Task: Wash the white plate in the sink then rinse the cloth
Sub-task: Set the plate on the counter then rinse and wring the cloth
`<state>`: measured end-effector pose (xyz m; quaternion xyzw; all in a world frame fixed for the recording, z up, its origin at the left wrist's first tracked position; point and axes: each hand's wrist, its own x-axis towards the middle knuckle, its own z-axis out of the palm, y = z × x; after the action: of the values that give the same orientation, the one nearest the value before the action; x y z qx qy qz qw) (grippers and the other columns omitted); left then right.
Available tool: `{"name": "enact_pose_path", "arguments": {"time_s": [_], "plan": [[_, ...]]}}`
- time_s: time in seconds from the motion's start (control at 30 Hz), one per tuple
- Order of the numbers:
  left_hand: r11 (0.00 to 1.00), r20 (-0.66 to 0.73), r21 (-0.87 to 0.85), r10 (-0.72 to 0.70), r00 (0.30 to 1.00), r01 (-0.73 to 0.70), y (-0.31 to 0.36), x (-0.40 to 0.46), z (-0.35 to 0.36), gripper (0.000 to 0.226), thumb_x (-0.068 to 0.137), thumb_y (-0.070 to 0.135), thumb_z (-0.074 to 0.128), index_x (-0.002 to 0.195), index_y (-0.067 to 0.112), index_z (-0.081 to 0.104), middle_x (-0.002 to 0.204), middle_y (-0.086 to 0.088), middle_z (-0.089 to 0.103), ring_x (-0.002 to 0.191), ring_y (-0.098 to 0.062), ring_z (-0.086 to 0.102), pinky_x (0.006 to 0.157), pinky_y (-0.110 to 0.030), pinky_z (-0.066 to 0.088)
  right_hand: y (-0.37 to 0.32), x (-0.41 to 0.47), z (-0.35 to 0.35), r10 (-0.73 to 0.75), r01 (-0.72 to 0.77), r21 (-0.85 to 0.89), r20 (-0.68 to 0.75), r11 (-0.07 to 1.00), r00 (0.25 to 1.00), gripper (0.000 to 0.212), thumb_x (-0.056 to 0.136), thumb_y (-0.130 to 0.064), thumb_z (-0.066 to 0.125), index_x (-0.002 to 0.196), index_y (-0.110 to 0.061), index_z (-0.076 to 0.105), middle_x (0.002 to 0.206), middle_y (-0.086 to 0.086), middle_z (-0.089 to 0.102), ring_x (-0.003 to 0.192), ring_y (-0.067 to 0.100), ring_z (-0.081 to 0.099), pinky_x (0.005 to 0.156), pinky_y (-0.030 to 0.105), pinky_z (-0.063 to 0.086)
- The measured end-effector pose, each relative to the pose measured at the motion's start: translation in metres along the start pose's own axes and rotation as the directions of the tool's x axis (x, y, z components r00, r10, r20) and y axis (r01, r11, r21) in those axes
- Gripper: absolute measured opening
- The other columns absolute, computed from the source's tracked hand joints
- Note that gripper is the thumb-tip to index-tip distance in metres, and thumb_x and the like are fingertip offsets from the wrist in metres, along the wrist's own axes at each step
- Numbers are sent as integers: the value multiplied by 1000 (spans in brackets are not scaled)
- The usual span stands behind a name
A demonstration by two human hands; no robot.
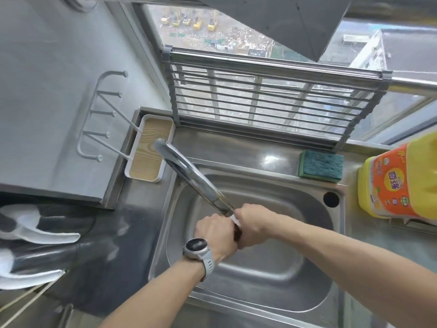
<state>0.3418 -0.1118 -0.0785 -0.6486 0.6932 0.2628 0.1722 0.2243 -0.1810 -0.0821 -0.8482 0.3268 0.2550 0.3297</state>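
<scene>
cloth (236, 227) squeezed between left hand (214, 234), right hand (254, 224)

Landmark: sink (314, 301)
Above sink: tap (189, 176); both hands under its spout
Behind sink: rack (272, 98)
Behind sink, right: sponge (321, 165)
Right of sink: bottle (399, 183)
Behind sink, left: tray (149, 147)

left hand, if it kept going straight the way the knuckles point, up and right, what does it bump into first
The right hand: the left hand already sits close against it under the faucet tip, both gripping a small dark and white thing, probably the cloth. Depth between them is unclear.
</scene>
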Motion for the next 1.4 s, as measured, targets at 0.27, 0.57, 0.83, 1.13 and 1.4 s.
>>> {"name": "enact_pose_path", "arguments": {"time_s": [0.27,0.57,0.83,1.13,1.4], "plan": [[628,388,-673,-151,909,391,6,2,3,3,68,16,64,67,14,66,62,-4,63,55,-24,58,50,-24,39,22,8,36,-314,194,-336,-354,922,881,23,62,-40,70,68,-20,61,59,2,66,52,31,65,47,25,27],[-20,706,-703,95,701,711,13,-7,8,43,83,6,60,61,28,31,50,8,23,40,-7,16,34,-18,10,32,8,48,-396,231,-342,-565,911,724,16,83,-26,50,73,-17,59,56,-2,51,40,22,52,43,24,17],[-44,653,-756,31,757,653,15,-11,10,38,85,10,62,60,24,38,48,7,31,34,-6,23,32,-18,13,31,12,54,-368,189,-341,-602,921,708,11,79,-25,59,73,-16,60,61,0,54,45,22,54,40,27,29],[-22,462,-886,-132,877,463,1,-22,8,41,99,54,56,119,19,62,114,-12,75,101,-33,75,76,-36,62,47,-16,39,72,40,300,-353,953,933,49,62,-38,82,96,-19,51,100,-3,47,84,17,50,63,24,34],[-452,363,-854,-163,917,258,-14,-37,22,45,87,-18,62,128,1,61,108,-14,77,96,-25,75,76,-33,63,59,-42,28,154,-32,942,-22,335,988,42,71,-23,90,111,-23,75,106,5,78,100,22,73,90,34,58]]}}
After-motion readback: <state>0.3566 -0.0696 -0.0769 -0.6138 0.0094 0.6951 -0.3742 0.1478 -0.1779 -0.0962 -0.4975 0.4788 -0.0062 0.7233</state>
